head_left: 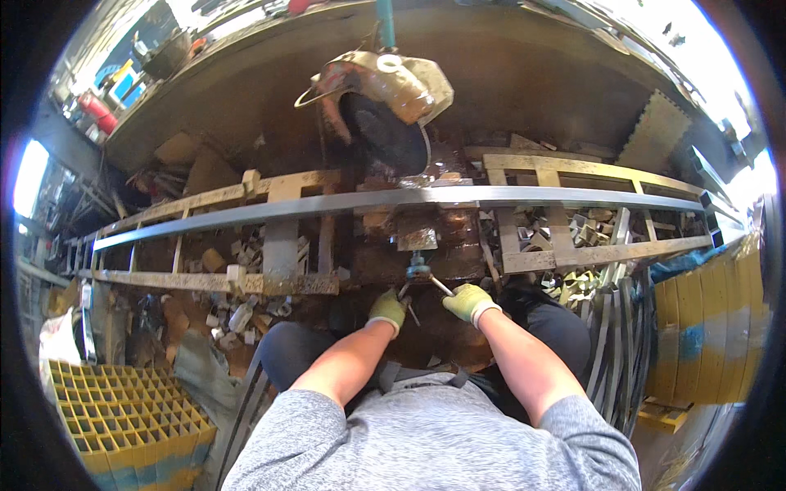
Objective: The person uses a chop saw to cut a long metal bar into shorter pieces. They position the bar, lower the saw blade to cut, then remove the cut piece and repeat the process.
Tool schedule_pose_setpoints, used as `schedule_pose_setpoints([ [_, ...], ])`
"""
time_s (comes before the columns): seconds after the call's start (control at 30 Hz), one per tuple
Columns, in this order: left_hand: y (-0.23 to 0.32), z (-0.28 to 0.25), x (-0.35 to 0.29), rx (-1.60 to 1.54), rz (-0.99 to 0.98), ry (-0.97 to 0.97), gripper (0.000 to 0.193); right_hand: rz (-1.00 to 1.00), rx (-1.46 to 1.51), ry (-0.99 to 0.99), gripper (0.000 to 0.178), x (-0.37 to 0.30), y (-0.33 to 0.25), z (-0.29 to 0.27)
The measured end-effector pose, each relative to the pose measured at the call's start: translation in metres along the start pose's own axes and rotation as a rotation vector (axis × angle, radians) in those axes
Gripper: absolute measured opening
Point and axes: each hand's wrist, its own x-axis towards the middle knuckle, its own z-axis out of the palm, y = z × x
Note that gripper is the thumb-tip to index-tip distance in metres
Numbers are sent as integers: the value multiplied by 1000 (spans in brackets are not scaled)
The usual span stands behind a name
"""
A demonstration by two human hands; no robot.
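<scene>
Cluttered workshop, gloved hands on steel vise handle

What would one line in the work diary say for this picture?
left hand: gloved, by vise handle | right hand: gloved, on handle | long metal bar: lies across saw table

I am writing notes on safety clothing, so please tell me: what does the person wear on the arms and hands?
The left hand and the right hand each wear a yellow-green work glove with a paler knit cuff at the wrist. The forearms are uncovered. The grey sleeves of a soft heathered top are pushed up to about the elbows.
</scene>
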Motion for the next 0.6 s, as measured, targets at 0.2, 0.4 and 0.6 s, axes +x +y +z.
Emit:
schedule_pose_setpoints([
  [0.2, 110, 104, -11, -1048, -259, -908, 66, -189, -44, -76, 78, -105, -110, -78],
  [0.4, 79, -13, -79, -476, 365, -938, 51, -638, 372, 124, 42, -149, -182, -70],
  [0.6, 2, -207, -60, -756, 336, -147, 37, -362, 915, 107, 36, -142, -117, -79],
])
